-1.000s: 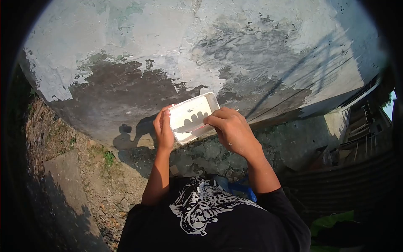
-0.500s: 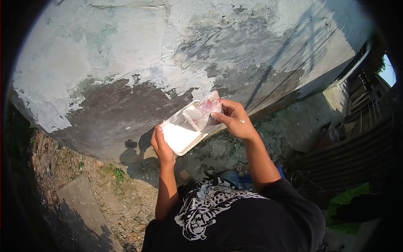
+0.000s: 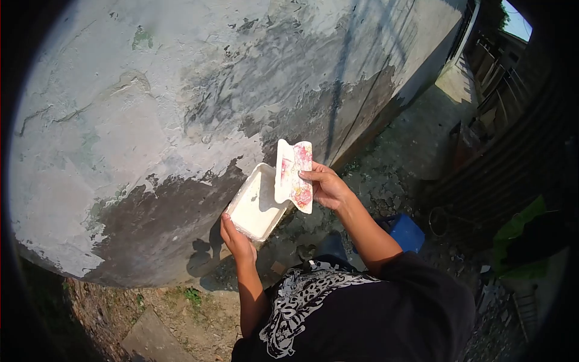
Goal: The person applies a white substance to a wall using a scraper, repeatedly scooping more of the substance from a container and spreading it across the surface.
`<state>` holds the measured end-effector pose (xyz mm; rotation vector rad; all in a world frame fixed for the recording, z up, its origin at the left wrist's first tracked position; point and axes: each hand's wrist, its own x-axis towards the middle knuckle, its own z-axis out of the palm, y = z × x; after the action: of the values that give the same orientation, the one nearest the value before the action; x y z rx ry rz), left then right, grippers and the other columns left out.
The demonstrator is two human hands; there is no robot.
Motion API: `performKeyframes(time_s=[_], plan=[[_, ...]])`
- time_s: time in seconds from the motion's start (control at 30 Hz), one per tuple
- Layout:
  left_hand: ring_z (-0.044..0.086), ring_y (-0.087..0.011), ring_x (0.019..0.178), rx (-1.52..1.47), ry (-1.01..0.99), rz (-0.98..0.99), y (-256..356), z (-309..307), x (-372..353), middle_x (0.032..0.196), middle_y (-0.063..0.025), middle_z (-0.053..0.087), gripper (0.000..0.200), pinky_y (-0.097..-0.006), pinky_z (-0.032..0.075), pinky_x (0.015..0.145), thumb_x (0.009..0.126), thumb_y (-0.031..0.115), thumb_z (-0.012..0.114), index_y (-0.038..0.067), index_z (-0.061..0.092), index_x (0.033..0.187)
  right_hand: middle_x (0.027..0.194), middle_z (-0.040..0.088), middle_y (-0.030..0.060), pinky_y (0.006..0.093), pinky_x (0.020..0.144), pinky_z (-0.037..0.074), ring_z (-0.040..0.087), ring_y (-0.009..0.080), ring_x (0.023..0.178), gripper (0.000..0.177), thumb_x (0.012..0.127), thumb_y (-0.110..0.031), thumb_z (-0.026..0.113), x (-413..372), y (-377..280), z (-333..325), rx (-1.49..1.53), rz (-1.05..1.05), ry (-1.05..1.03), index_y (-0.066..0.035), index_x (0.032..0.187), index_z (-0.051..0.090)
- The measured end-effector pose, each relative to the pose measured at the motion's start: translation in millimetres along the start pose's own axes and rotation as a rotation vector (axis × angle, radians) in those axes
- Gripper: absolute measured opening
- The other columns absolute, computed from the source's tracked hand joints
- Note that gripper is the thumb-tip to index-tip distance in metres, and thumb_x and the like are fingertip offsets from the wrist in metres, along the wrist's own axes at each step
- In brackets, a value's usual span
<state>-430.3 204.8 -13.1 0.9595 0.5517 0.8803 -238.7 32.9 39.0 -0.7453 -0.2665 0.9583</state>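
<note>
My left hand grips the near lower corner of a white rectangular tray, thumb on its rim. White paste or paint coats the tray's inside. In my right hand is a white curved piece with a pink floral print, pinched between thumb and fingers. Its white-coated edge overlaps the tray's right side in this view, and its shadow falls into the tray. Both hands are in front of a wall with patchy white coating and bare grey areas.
A blue container stands on the ground to the right of my body. Corrugated sheeting and a green leaf are on the right. A flat slab lies on the rubble at lower left. A narrow passage runs along the wall.
The floral piece has turned from lying over the tray to standing more upright, its white-coated edge now showing. The view has shifted, so the wall appears further left.
</note>
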Motion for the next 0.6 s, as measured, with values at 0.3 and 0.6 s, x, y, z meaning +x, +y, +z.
performKeyframes(time_s=[0.3, 0.6], plan=[[0.063, -0.0254, 0.115, 0.007, 0.075, -0.04, -26, 64, 23, 0.128, -0.0172, 0.063, 0.05, -0.0357, 0.048, 0.099, 0.11, 0.037, 0.042, -0.007, 0.054, 0.131, 0.122, 0.07, 0.0098, 0.0406, 0.101, 0.054, 0.069, 0.0223, 0.11, 0.029, 0.098, -0.007, 0.063, 24, -68, -70, 0.109, -0.229, 0.144, -0.002, 0.126, 0.062], [0.063, -0.0266, 0.113, 0.023, 0.215, -0.027, -35, 108, 40, 0.125, -0.0166, 0.063, 0.053, -0.0388, 0.049, 0.098, 0.109, 0.041, 0.041, -0.006, 0.053, 0.131, 0.104, 0.073, 0.0029, 0.0308, 0.075, 0.049, 0.066, 0.0148, 0.087, 0.018, 0.094, -0.013, 0.072, 128, -108, -165, -0.239, -0.616, 0.518, -0.001, 0.107, 0.071]])
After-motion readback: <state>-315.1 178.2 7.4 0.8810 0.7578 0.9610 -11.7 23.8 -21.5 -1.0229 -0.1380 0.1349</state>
